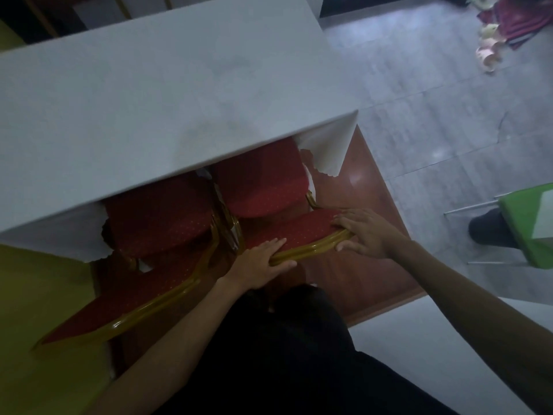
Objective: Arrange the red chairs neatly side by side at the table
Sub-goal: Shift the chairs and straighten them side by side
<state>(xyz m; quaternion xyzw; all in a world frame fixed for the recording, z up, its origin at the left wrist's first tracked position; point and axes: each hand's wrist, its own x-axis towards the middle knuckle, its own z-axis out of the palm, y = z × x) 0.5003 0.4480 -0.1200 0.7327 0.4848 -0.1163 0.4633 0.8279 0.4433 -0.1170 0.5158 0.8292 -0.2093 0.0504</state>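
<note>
Two red chairs with gold frames stand side by side, seats tucked under the white-clothed table (pixel 167 94). The right red chair (pixel 263 181) has its backrest top rail held by both hands. My left hand (pixel 260 262) grips the rail's left end, fingers over the red padding. My right hand (pixel 363 232) wraps the rail's right end. The left red chair (pixel 158 211) stands close beside it, its backrest (pixel 119 307) slanting toward the lower left, untouched.
The tablecloth's torn edge (pixel 326 151) hangs by the right chair. A brown floor strip (pixel 368 235) borders grey tiles (pixel 434 121). A green chair (pixel 532 223) and a dark shoe (pixel 490 229) are at right; crumpled items (pixel 490 43) lie at upper right.
</note>
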